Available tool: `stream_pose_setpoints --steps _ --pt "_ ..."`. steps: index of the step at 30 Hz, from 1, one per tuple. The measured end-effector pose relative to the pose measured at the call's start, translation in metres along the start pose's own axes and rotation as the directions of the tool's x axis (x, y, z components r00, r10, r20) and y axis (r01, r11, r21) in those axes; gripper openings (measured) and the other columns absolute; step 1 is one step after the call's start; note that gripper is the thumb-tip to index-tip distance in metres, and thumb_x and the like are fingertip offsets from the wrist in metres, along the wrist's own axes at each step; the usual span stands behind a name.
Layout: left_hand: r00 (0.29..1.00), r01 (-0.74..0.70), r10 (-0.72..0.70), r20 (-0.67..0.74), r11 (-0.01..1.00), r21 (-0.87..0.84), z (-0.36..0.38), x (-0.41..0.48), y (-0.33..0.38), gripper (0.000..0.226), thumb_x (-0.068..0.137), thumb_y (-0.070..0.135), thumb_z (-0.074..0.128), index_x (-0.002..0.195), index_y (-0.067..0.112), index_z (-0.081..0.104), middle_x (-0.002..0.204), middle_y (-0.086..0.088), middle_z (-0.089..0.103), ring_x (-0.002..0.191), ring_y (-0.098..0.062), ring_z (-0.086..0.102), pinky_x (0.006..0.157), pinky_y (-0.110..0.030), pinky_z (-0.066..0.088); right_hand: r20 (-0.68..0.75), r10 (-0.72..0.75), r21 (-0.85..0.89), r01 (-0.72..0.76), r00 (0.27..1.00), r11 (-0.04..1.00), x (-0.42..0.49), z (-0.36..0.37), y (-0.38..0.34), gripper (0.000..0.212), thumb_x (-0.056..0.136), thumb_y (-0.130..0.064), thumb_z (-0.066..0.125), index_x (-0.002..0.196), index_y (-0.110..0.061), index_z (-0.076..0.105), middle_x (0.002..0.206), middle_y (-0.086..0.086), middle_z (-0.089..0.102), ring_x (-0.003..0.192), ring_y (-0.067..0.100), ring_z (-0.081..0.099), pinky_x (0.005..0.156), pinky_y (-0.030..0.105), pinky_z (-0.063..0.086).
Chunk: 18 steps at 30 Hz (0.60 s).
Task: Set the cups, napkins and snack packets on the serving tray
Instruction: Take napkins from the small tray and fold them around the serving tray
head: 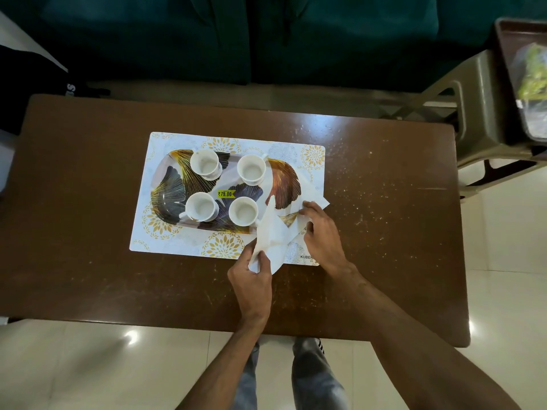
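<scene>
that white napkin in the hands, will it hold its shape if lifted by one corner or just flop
Probably floppy: the thin white paper napkin peaks and creases between the left hand and right hand. Likely very light, since a fingertip pinch carries it. Held by one corner, the rest would likely droop onto the leaf-patterned serving tray.

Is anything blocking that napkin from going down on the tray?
Nothing visible does. The left hand and right hand hold the napkin over the tray at its bare right end; the four cups stand further left.
</scene>
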<state>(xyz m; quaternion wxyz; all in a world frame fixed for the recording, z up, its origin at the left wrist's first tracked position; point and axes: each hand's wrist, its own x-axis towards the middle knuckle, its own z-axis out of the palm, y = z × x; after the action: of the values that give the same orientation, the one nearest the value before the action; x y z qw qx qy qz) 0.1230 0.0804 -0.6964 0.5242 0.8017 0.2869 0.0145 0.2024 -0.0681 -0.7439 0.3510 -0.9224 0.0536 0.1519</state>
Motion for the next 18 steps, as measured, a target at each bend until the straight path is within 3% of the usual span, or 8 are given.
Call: stream_pose_setpoints --steps 3,6,10,12,14,16,18 --pt "1.000 -0.002 0.002 -0.003 1.000 0.003 0.000 -0.001 0.000 0.032 0.091 0.007 0.070 0.123 0.007 0.068 0.115 0.009 0.063 0.108 -0.012 0.061 0.069 0.002 0.046 -0.020 0.005 0.092 -0.003 1.000 0.996 0.000 -0.005 -0.004 0.055 0.084 0.020 0.048 0.131 -0.007 0.060 0.141 0.007 0.059 0.134 0.020 0.051 0.114 0.033 0.041" --pt "1.000 -0.002 0.002 -0.005 1.000 -0.009 -0.001 -0.003 0.002 0.032 0.091 0.006 0.070 0.123 0.008 0.068 0.115 0.010 0.062 0.108 -0.013 0.061 0.068 0.002 0.045 -0.123 0.055 0.181 -0.032 0.991 0.983 -0.005 -0.013 -0.008 0.056 0.083 0.023 0.046 0.126 -0.008 0.062 0.123 0.001 0.067 0.108 0.019 0.065 0.082 0.017 0.053" --pt "1.000 -0.010 0.010 -0.006 1.000 -0.019 -0.002 -0.005 0.005 0.032 0.091 0.005 0.070 0.123 0.007 0.068 0.115 0.010 0.062 0.107 -0.012 0.061 0.068 0.002 0.045 -0.224 0.067 0.222 -0.017 0.972 0.975 -0.010 -0.014 -0.014 0.048 0.087 0.016 0.052 0.117 -0.019 0.064 0.119 -0.007 0.068 0.113 0.011 0.061 0.096 0.027 0.052" --pt "1.000 -0.017 0.017 -0.005 1.000 -0.021 -0.002 -0.006 0.008 0.030 0.091 0.004 0.069 0.121 0.005 0.069 0.114 0.009 0.063 0.108 -0.012 0.061 0.068 0.002 0.045 -0.220 0.090 0.281 -0.026 0.971 0.959 -0.012 -0.015 -0.022 0.038 0.092 0.008 0.056 0.114 -0.022 0.066 0.118 -0.009 0.068 0.113 0.007 0.060 0.093 0.025 0.051" --pt "0.999 -0.032 0.032 -0.014 0.999 -0.029 -0.003 -0.006 0.014 0.029 0.091 0.003 0.069 0.120 0.006 0.070 0.113 0.010 0.064 0.107 -0.012 0.063 0.071 0.001 0.047 -0.168 0.148 0.409 -0.068 0.975 0.910 -0.014 -0.019 -0.033 0.022 0.098 -0.005 0.058 0.109 -0.020 0.069 0.111 -0.011 0.070 0.104 0.003 0.063 0.083 0.023 0.051" --pt "0.997 -0.080 0.079 -0.025 0.995 -0.060 -0.006 -0.005 0.022 0.031 0.091 0.000 0.068 0.119 0.012 0.070 0.112 0.014 0.066 0.107 -0.009 0.066 0.080 -0.004 0.051 -0.073 0.208 0.528 -0.139 0.975 0.838 -0.017 -0.024 -0.044 0.013 0.100 -0.023 0.060 0.105 -0.020 0.071 0.103 -0.010 0.073 0.098 0.005 0.065 0.082 0.029 0.054" --pt "0.986 -0.166 0.166 -0.008 0.983 -0.075 -0.010 -0.003 0.029 0.036 0.088 -0.007 0.067 0.114 0.017 0.071 0.112 0.021 0.066 0.113 -0.002 0.065 0.091 -0.010 0.052 0.049 0.250 0.633 -0.224 0.967 0.741 -0.020 -0.031 -0.054 0.024 0.098 -0.040 0.060 0.105 -0.021 0.071 0.101 -0.007 0.074 0.100 0.010 0.067 0.091 0.036 0.054"
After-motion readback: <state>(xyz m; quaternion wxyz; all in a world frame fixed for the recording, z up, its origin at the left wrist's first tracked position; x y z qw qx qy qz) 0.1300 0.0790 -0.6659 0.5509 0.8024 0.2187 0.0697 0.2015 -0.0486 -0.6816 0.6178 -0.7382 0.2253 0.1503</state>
